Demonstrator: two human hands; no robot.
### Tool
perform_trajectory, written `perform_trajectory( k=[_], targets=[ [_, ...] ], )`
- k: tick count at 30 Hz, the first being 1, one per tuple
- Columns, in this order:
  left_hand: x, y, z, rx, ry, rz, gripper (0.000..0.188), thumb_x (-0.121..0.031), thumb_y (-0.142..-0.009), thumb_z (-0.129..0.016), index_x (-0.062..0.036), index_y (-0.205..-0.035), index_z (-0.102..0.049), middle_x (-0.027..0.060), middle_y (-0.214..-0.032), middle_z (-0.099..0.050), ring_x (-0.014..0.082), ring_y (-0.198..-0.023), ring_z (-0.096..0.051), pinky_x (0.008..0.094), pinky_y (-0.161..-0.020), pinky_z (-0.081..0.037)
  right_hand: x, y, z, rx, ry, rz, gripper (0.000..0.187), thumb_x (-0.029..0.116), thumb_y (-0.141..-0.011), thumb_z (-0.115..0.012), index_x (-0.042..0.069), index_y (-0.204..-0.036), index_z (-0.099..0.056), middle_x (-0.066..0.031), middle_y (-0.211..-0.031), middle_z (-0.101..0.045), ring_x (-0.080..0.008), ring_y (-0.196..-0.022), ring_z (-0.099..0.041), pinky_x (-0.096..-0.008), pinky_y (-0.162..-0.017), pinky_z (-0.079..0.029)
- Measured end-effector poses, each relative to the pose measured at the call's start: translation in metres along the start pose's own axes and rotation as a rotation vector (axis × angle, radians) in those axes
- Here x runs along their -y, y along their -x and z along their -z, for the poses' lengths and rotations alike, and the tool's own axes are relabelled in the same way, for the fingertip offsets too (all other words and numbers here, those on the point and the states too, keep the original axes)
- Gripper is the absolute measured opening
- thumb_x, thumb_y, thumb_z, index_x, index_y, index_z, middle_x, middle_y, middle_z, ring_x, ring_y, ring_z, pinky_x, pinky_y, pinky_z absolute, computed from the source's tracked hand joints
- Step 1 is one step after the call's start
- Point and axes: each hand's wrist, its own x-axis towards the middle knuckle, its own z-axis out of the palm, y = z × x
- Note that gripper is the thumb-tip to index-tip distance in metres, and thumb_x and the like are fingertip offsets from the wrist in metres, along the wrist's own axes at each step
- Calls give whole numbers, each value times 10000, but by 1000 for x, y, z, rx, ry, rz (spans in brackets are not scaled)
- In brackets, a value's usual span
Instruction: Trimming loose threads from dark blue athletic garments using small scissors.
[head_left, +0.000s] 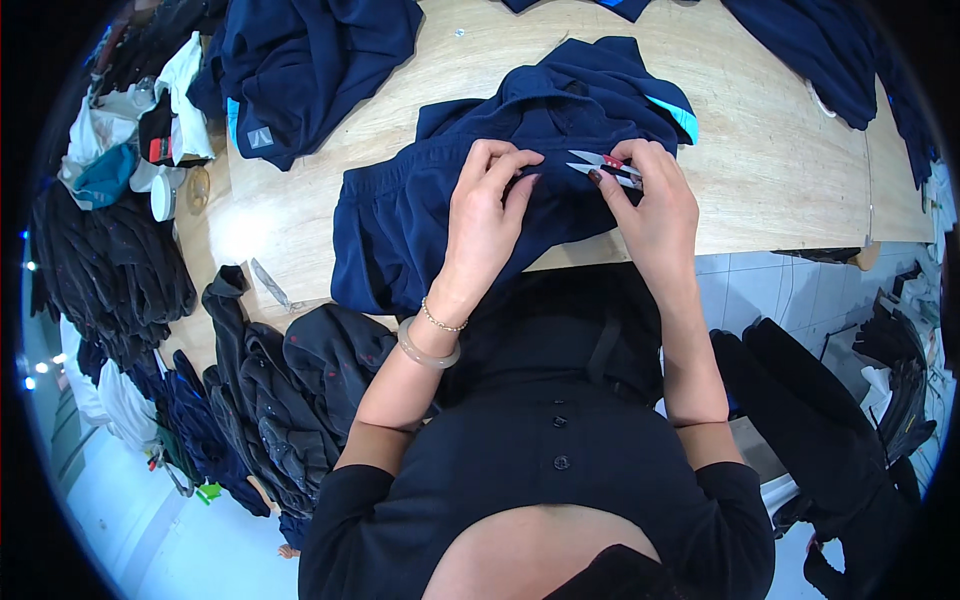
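Note:
A navy garment (pixel 400 235) with a gathered waistband lies bunched on the table in front of me, a light-blue patch showing at its right end. My left hand (pixel 490 205) is at the waistband, thumb and fingers bent together in a pinch; it seems to grip the navy cloth, though the fingertips partly hide it. In my right hand (pixel 655 190) is a pair of thread snips (pixel 605 168), held over the same garment. The two pointed blades are apart and point left toward my left hand. A bit of red shows on the snips near my fingers.
Another navy garment (pixel 310 70) lies at the table's far left, and one more (pixel 815 55) at the far right. Dark garments (pixel 290 400) hang over the near left edge of the wooden table (pixel 770 150). A small silver tool (pixel 269 284) lies near that edge.

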Motion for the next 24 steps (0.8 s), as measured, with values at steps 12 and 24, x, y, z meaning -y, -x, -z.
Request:
perform_trajectory(
  k=[12, 24],
  targets=[
    [-4, 0, 0, 1, -27, -23, 258, 33, -730, -722, -18, -975, -659, 69, -915, -526, 189, -776, -551, 292, -650, -455, -1, -2, -1, 45, -84, -50, 204, 122, -789, -706, 70, -911, -551, -67, -842, -575, -254, -798, -577, -339, -657, -453],
    [-4, 0, -1, 2, -22, -7, 288, 29, -707, -736, -19, -980, -660, 74, -913, -527, 207, -784, -553, 303, -670, -459, 2, -2, -3, 103, -183, -106, 201, 114, -799, -711, 47, -911, -558, -63, -854, -598, -220, -797, -580, -320, -655, -447]
  ],
)
